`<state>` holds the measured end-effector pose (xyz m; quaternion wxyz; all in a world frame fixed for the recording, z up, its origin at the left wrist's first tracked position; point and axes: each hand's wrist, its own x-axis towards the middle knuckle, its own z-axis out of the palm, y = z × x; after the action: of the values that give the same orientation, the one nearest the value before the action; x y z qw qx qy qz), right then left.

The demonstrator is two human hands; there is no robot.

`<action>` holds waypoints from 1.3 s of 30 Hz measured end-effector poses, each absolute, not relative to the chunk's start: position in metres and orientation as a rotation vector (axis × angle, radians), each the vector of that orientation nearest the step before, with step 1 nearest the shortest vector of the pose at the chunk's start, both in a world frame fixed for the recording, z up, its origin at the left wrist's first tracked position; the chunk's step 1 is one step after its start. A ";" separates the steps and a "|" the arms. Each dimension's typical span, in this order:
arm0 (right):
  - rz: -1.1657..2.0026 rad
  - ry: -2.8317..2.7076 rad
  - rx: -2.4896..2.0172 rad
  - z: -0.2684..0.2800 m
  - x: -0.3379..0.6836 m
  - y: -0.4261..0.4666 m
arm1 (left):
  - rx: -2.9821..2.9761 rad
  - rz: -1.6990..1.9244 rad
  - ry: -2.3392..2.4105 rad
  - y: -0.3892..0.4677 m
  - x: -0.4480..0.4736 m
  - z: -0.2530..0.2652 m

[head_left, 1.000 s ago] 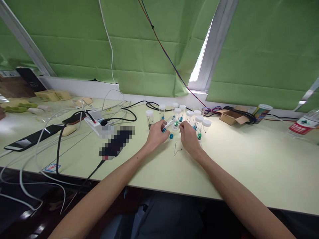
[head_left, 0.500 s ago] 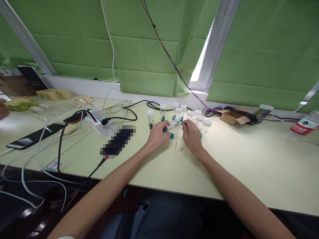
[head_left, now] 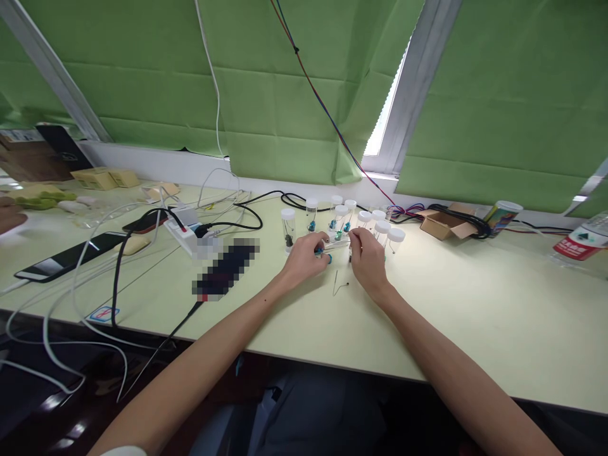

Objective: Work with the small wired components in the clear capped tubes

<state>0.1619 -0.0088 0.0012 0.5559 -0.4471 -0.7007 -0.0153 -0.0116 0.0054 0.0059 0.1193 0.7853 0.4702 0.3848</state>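
My left hand (head_left: pixel 306 258) is closed at the table's middle, its fingertips bent round something small, with bits of blue showing at and under them. A small blue piece (head_left: pixel 329 259) lies at its fingertips. Opposite it, my right hand (head_left: pixel 368 261) is in a pinch, its thumb and forefinger pressed together. A thin pale line runs between the two hands; what each grips is too small to make out. Behind them stand several clear vials with white caps (head_left: pixel 311 204), holding blue, green or dark pieces. Below the hands lies a bent thin wire (head_left: pixel 338 289) with a dark tip.
On the left are a power strip (head_left: pixel 183 237), a phone (head_left: pixel 71 256) and tangled cables. An open cardboard box (head_left: pixel 444 223), a printed can (head_left: pixel 504 216) and a bottle with a red label (head_left: pixel 582 242) stand right. Another person's hand (head_left: pixel 10 215) shows at the far left.
My right hand has shifted slightly, with its fingertips still pinched. My left hand has moved slightly right, now touching or nearly touching the blue piece. The other person's hand reaches further into view.
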 end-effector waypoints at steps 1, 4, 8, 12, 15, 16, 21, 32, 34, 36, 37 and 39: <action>-0.024 -1.642 -1.055 0.002 0.162 -0.010 | 2.312 1.102 1.363 0.005 -0.011 0.006; 0.016 -1.596 -1.054 0.004 0.160 -0.013 | 2.324 1.078 1.350 0.004 -0.010 0.007; 0.042 -1.569 -1.056 0.003 0.159 -0.014 | 2.265 1.108 1.393 0.005 -0.012 0.009; 0.024 -1.600 -1.035 0.001 0.159 -0.012 | 2.219 1.033 1.555 0.010 -0.018 0.009; 0.017 -1.621 -1.049 0.000 0.158 -0.012 | 2.272 0.935 1.642 0.012 -0.023 0.006; 0.018 -1.627 -1.058 0.000 0.158 -0.012 | 2.277 0.903 1.659 0.012 -0.025 0.005; 0.038 -1.647 -1.072 0.000 0.157 -0.012 | 2.252 0.813 1.643 0.013 -0.028 0.000; 0.097 -1.722 -1.099 -0.004 0.156 -0.010 | 2.223 0.794 1.701 0.012 -0.028 0.002; 0.142 -1.768 -1.088 -0.006 0.156 -0.010 | 2.184 0.850 1.683 0.011 -0.026 0.006; 0.212 -1.829 -1.070 -0.008 0.156 -0.011 | 2.126 0.916 1.632 0.011 -0.024 0.011; 0.251 -1.862 -1.056 -0.009 0.156 -0.012 | 2.081 0.956 1.590 0.011 -0.023 0.013; 0.315 -1.924 -1.026 -0.009 0.155 -0.014 | 1.975 1.011 1.504 0.011 -0.022 0.016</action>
<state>0.1545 -0.0137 -0.0087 0.4522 -0.4155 -0.7788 0.1274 -0.0217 0.0112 0.0160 0.2283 0.7174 0.5463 0.3672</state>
